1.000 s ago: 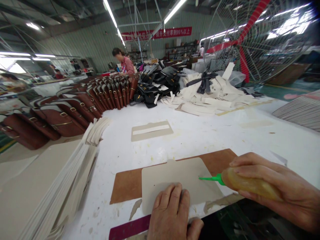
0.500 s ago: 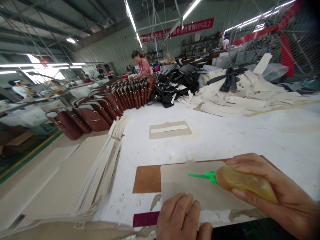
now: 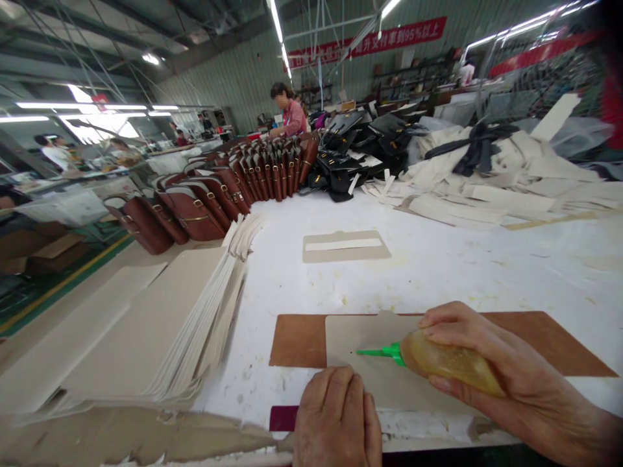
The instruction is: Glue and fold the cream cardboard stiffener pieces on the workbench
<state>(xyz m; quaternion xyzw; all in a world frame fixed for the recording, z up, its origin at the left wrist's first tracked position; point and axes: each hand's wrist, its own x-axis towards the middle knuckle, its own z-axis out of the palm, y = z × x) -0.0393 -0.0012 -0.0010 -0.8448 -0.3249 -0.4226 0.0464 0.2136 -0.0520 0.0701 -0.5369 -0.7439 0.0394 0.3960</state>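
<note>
My right hand [image 3: 491,370] is wrapped round a glue bottle [image 3: 448,360] of yellowish, see-through plastic, tipped on its side. Its thin green nozzle [image 3: 382,351] points left, over a grey-beige panel [image 3: 360,331] with a small tab on its far edge. Under that panel lies a long brown leather strip [image 3: 298,340], showing at both ends. My left hand [image 3: 335,415] rests palm down at the panel's near left edge, fingers laid out on it, with nothing visible in its grasp. Beside it, a purple piece [image 3: 282,418] is partly covered by the hand.
Another grey panel [image 3: 311,254] with a white strip lies farther back on the white table. A stack of beige sheets [image 3: 146,324] stands left. Brown bags [image 3: 195,211], black bag pieces [image 3: 360,143] and pale scraps [image 3: 525,168] fill the back. A person [image 3: 292,117] works beyond.
The bottle has moved left and a little down, its nozzle nearer my left hand. More brown leather shows at the right. The camera view has shifted slightly.
</note>
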